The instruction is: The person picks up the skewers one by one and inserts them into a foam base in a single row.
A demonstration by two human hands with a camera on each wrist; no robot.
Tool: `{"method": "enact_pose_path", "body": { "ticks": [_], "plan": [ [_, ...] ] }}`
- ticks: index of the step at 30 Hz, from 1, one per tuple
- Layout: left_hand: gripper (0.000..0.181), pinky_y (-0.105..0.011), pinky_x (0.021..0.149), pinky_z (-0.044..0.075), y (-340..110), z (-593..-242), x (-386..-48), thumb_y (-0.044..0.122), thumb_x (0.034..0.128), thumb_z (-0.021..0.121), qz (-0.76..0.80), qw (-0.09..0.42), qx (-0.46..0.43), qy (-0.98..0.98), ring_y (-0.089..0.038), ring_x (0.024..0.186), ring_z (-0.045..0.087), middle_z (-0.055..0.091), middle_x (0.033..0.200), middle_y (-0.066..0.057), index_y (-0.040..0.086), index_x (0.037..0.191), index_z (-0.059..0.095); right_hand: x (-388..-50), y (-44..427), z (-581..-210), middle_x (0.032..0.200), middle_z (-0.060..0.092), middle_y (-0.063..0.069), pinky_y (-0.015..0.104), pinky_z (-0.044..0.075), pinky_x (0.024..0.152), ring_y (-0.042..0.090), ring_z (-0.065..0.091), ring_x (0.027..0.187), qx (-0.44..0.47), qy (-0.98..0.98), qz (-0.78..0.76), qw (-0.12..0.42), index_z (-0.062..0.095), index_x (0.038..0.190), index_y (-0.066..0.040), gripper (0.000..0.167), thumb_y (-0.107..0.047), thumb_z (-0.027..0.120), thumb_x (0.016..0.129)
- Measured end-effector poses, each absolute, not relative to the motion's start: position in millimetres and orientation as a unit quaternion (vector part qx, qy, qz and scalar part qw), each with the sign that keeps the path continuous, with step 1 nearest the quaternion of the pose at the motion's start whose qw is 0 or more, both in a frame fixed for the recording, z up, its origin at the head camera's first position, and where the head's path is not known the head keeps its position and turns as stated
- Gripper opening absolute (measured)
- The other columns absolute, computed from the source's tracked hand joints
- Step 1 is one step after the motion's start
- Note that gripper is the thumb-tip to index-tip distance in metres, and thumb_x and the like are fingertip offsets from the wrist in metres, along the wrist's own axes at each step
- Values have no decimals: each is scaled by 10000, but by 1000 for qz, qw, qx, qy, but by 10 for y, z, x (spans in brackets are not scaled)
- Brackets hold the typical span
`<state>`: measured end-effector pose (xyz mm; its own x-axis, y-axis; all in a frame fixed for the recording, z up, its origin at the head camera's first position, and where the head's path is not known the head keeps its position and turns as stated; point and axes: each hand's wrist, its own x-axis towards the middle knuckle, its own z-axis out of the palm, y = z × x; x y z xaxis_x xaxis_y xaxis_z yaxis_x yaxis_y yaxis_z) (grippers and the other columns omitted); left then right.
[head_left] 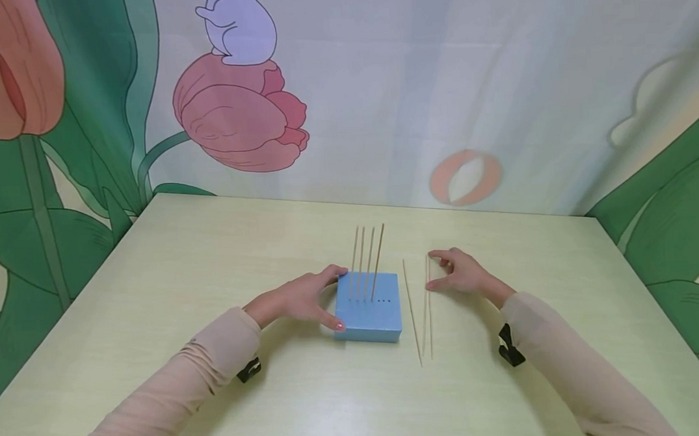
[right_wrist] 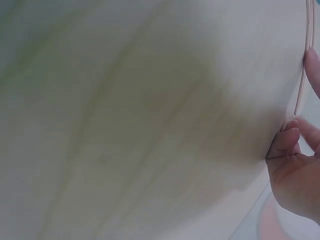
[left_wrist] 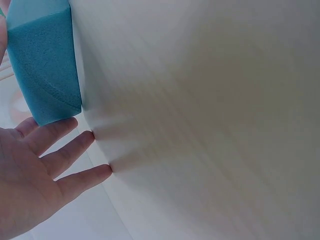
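The blue block (head_left: 368, 318) has a row of holes in its top, with several thin sticks (head_left: 360, 263) standing in the left ones. My left hand (head_left: 300, 299) grips its left side, thumb at the near corner and index finger at the far corner; in the left wrist view the other fingers of this hand (left_wrist: 35, 175) spread beside the block (left_wrist: 47, 65). Right of the block, my right hand (head_left: 460, 273) touches two sticks (head_left: 431, 325) lying close together, index finger at their far end and thumb lower down. The right wrist view shows this hand (right_wrist: 295, 175) against the sticks (right_wrist: 302, 85).
Another loose stick (head_left: 412, 313) lies between the block and the right hand's sticks, slightly slanted. The pale table (head_left: 210, 243) ends at a printed curtain (head_left: 368, 113) behind. Dark straps show at both wrists.
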<state>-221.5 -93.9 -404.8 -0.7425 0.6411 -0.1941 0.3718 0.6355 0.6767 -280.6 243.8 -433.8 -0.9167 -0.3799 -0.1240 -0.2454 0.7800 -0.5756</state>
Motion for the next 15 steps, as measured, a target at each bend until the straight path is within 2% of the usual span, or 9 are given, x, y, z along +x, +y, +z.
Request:
{"method": "enact_pose_path", "body": {
  "ticks": [9,15],
  "plan": [
    [990,-407,1042,257,-943,-4040,-2213,398,680,787,313,212,290,879,-259,1332,253,291,1445,-158,86,1414,200,-2800,2428,-4304,1000,462,165,353,359,742,263,420,855,-168,934,-293,117,453,1259,31,687,-239,781,720],
    [996,-410,1043,255,-942,-4048,-2212,404,675,788,314,210,290,879,-259,1332,253,292,1444,-158,92,1417,202,-2772,2423,-4245,910,448,143,333,340,718,235,400,803,-153,912,-355,137,380,1180,51,665,-168,792,706]
  ]
}}
